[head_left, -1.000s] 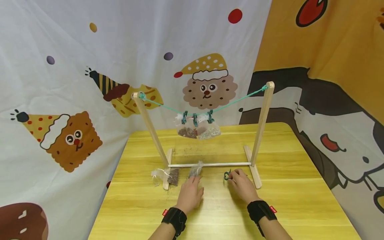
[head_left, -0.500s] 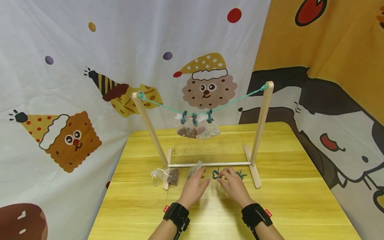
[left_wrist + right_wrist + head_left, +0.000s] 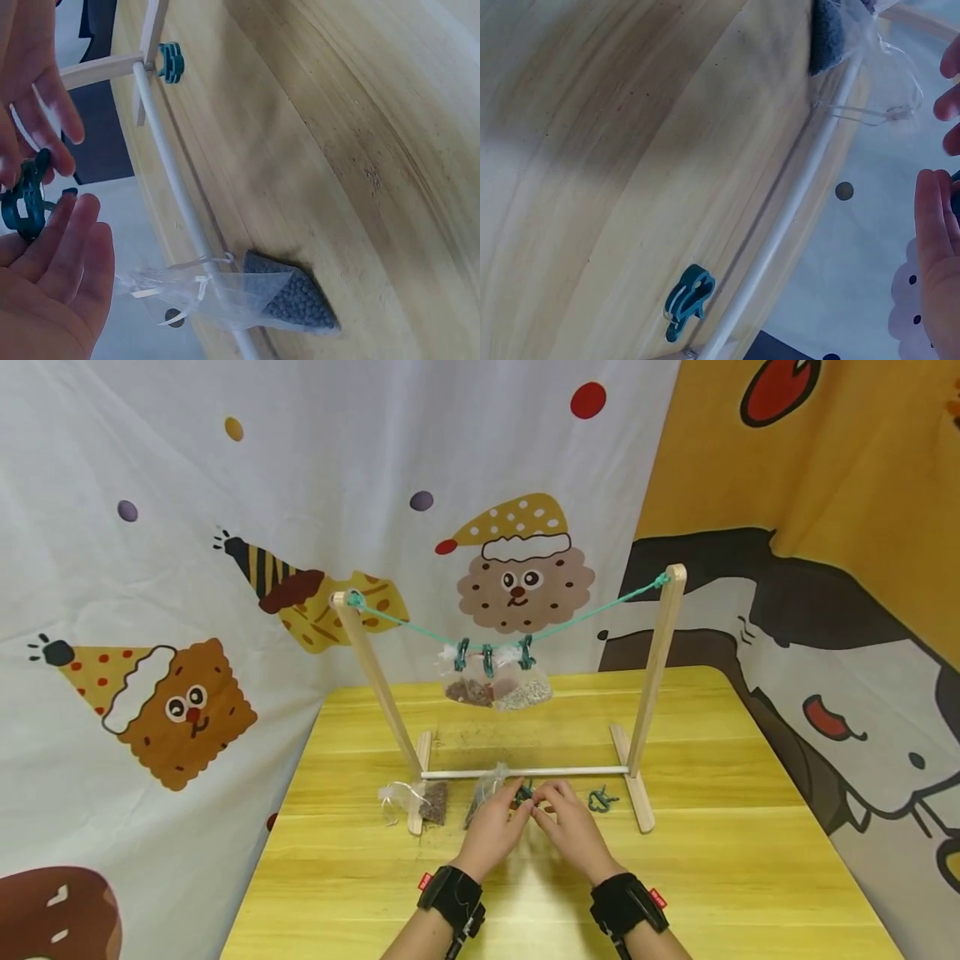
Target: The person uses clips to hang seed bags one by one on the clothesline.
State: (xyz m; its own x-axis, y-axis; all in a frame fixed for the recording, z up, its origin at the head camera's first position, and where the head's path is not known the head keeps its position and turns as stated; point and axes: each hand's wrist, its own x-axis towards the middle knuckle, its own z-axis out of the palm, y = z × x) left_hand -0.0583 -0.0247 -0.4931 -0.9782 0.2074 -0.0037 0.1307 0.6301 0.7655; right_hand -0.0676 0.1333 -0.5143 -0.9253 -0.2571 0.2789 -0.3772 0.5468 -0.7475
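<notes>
A dark green plastic clip [image 3: 522,794] is between both hands, just in front of the white rod. My left hand [image 3: 489,839] holds one side of it; in the left wrist view the clip [image 3: 28,199] lies against that hand's fingers. From the other side, my right hand [image 3: 576,837] pinches it, the two hands' fingertips nearly meeting. A second green clip [image 3: 601,799] lies on the table to the right of my right hand. Left of my left hand, a sheer drawstring bag of dark pellets [image 3: 294,296] leans its gathered top over the rod.
A wooden frame [image 3: 652,668] carries a sagging green cord [image 3: 600,607], where several green clips [image 3: 488,658] hold filled sheer bags [image 3: 523,693]. The white rod [image 3: 562,772] joins its feet. Another bag of brown grains [image 3: 432,802] lies by the left foot.
My right hand has moved left with the clip to my left hand, which has shifted slightly right, away from the pellet bag. The second clip is now fully uncovered.
</notes>
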